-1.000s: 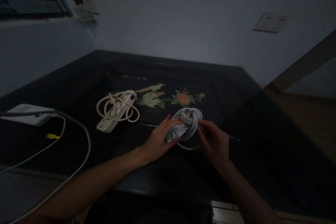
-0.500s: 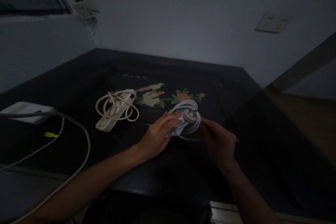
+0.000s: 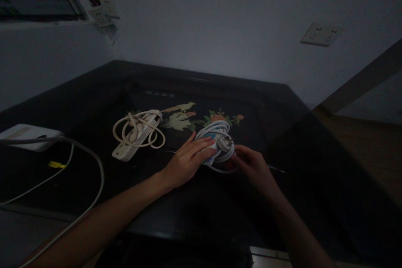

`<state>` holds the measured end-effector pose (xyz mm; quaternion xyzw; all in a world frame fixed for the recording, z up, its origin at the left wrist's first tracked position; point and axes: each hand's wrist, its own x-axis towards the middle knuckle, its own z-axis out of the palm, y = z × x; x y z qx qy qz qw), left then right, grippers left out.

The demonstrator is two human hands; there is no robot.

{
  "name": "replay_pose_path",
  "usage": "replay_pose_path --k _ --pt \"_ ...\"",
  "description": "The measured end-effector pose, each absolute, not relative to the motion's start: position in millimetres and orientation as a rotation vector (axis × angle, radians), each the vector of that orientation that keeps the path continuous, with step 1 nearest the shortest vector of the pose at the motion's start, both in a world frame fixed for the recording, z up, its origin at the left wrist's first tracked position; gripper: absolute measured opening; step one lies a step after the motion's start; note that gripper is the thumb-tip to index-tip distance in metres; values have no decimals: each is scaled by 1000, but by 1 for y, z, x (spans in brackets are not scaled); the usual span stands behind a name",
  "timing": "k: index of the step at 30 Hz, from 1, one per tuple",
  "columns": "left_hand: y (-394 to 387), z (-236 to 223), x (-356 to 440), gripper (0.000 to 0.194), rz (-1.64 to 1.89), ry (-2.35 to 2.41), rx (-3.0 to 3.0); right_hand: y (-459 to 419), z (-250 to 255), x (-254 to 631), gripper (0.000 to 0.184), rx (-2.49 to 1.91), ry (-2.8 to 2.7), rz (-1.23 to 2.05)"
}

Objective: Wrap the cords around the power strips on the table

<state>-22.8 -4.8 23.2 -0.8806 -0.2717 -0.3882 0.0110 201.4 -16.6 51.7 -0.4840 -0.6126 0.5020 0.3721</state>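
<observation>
A bundle of white power cord [image 3: 220,125] lies coiled on the black table, with a plug [image 3: 224,143] on top of the loops. My left hand [image 3: 186,161] is closed over the bundle's left side, fingers across a white block with a blue-green label [image 3: 211,150] whose kind I cannot make out. At the coil's right edge my right hand [image 3: 254,167] pinches the cord between thumb and fingers. A stretch of cord curves out below the coil between the hands.
To the left lies a white power strip [image 3: 138,136] with its cord looped on top. A white box-shaped device [image 3: 29,136] and a loose cable [image 3: 102,171] are farther left. Wall sockets [image 3: 320,34] are above the black table [image 3: 194,201].
The coiled bundle has shifted slightly left and turned a little under my hands. My right hand has moved left with it, its fingers closer around the coil's edge.
</observation>
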Motion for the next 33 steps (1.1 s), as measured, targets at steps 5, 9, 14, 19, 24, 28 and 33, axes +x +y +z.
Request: replay_pose_path --k 5,9,14,19,24,28,33 --pt "-3 19 -23 33 -1157 -835 -2757 -15 58 204 24 -1129 -1660 1501" --pt "0 16 -24 33 -1165 -839 -2762 -13 52 208 31 -1001 -1536 1706" --pt "-1 14 -21 30 -1102 -773 -2783 -12 31 199 42 -1132 -1396 1657" --pt "-7 12 -16 33 -1016 -749 -2826 -12 22 187 41 -1383 -1457 1263" --pt "-2 21 -21 44 -906 -607 -2933 -11 30 193 29 -1362 -1623 995" --pt "6 30 -28 59 -1052 -593 -3009 -12 39 201 24 -1294 -1814 1026" --pt "5 38 -29 41 -1184 -790 -2904 -22 51 198 23 -1165 -2069 1077"
